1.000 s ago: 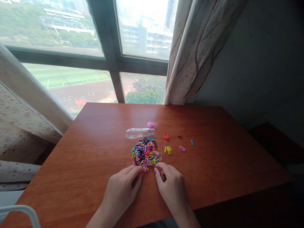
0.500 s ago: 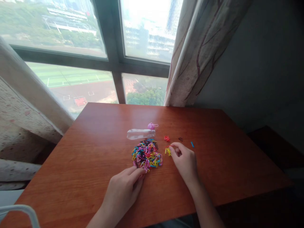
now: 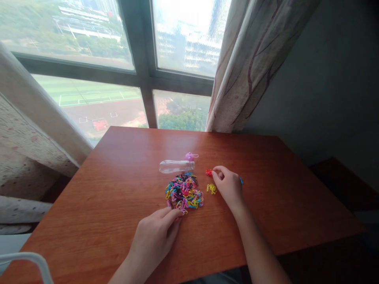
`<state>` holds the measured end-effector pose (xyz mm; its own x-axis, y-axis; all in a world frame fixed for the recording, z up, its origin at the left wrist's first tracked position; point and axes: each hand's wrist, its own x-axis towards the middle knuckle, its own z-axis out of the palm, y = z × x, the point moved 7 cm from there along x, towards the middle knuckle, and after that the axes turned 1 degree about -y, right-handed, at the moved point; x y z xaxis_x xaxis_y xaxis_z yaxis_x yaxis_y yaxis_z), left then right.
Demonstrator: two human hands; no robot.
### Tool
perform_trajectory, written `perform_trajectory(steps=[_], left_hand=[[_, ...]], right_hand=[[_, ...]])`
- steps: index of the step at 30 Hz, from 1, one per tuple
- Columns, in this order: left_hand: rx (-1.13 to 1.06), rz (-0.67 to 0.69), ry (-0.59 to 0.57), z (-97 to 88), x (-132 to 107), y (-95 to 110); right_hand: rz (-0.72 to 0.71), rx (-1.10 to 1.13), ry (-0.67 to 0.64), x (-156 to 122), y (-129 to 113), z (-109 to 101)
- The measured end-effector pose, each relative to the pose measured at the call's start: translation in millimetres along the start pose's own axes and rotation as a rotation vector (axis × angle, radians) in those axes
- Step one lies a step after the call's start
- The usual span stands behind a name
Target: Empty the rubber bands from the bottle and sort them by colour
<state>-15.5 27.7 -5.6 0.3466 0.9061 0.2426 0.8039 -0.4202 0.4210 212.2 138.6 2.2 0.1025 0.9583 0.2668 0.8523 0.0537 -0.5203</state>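
A heap of small multicoloured elastic hair bands [image 3: 184, 190] lies in the middle of the wooden table. At its near edge rests my left hand [image 3: 158, 230], thumb and fingers closed together by the pink bands; what they hold, if anything, is hidden. My right hand [image 3: 229, 185] pinches at the little pile of red hair bands [image 3: 209, 172], its fingertips touching the red. Just below, apart from the heap, is a small pile of yellow hair bands [image 3: 211, 189]. A blue band [image 3: 241, 180] peeks out past the right hand's knuckles.
Behind the heap a clear bottle [image 3: 174, 167] lies on its side, a pink lid with a loop [image 3: 190, 157] by its neck. The table [image 3: 97, 197] reaches a window between curtains [image 3: 237, 71]. A white curved tube [image 3: 32, 258] stands at the lower left.
My right hand has moved from the yellow bands up to the red ones, uncovering the yellow pile and covering the dark band and part of the blue one. My left hand stays at the heap.
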Motion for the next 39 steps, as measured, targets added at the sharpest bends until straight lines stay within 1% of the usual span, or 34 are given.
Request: perform_trajectory(steps=[5,9,13,18,22,28,39], left_hand=[[-0.006,0.002,0.001,-1.0,0,0],[-0.002,0.001,-0.003,-0.8,1,0],[0.009,-0.001,-0.004,-0.6,1,0],[0.03,-0.003,-0.013,0.1,1,-1],[0.036,0.005,-0.009,1.4,0,-3],[0.035,0.013,0.001,1.3,-1,-4],[-0.014,0.023,0.013,-0.4,-2,-3]], right_hand=[[-0.021,0.013,-0.006,-16,-6,-4],[-0.051,0.071,-0.023,-43,-15,-2],[-0.079,0.132,-0.064,-74,-25,4],[-0.116,0.086,-0.096,-99,-33,9],[-0.124,0.044,-0.108,-103,-37,9],[-0.14,0.063,-0.147,-103,-42,8],[-0.15,0.079,-0.115,-106,-39,8]])
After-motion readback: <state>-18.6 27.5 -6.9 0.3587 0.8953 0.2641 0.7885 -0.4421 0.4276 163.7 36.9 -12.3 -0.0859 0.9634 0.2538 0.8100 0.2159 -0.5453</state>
